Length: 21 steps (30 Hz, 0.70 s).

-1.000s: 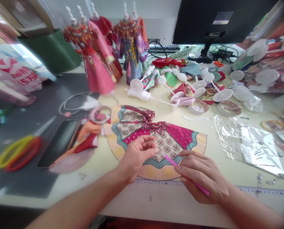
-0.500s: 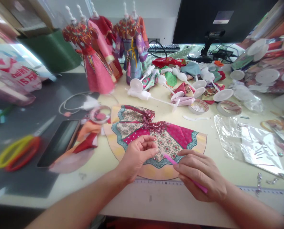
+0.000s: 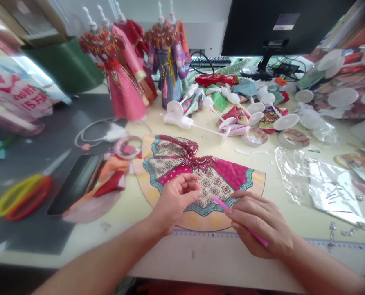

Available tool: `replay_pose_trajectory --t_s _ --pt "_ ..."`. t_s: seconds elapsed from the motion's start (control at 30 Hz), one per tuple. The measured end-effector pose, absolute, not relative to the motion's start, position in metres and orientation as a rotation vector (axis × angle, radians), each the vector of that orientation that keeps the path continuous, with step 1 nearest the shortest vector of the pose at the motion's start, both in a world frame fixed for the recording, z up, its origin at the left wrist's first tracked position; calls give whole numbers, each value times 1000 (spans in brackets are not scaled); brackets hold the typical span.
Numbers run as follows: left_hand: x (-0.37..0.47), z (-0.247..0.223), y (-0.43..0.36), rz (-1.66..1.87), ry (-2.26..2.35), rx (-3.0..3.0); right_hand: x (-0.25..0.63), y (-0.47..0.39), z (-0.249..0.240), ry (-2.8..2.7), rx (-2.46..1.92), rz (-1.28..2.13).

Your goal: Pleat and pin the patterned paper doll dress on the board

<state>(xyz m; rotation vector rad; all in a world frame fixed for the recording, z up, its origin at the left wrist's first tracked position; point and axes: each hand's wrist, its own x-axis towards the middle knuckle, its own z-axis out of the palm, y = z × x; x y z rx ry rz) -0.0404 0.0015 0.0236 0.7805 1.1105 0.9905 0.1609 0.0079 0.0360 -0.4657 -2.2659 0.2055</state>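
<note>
A patterned doll-size skirt in magenta, cream and teal lies spread on the pale table. Over its lower left part is my left hand, its thumb and fingertips pinched together; whatever they hold is too small to make out. At the skirt's lower right, my right hand is closed round a slim pink tool, whose tip points up and left toward my left fingertips. A short gap separates the tip from those fingertips. Beneath my hands a ruler runs along the skirt's lower edge.
Scissors, a phone and folded fabric lie at left. Dressed doll stands rise behind. White doll parts and tape rolls are farther back. Clear plastic bags and small chains lie at right.
My right hand and the pink tool have shifted slightly to the right, widening the gap to my left fingertips. My left hand has hardly moved.
</note>
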Motion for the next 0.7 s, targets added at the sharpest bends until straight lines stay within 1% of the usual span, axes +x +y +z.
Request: replay_pose_trajectory --t_s 0.2,0.33,0.53,0.7 --pt "-46 29 3 959 1247 1136 161 9 37 -2276 -488 262" --pt "-48 32 3 866 1340 1402 159 8 33 -2340 -485 283" --pt "-45 29 0 672 1311 1741 158 9 29 -2405 -484 303" --pt "-44 26 -2 694 1221 1922 158 9 29 -2414 -477 302"
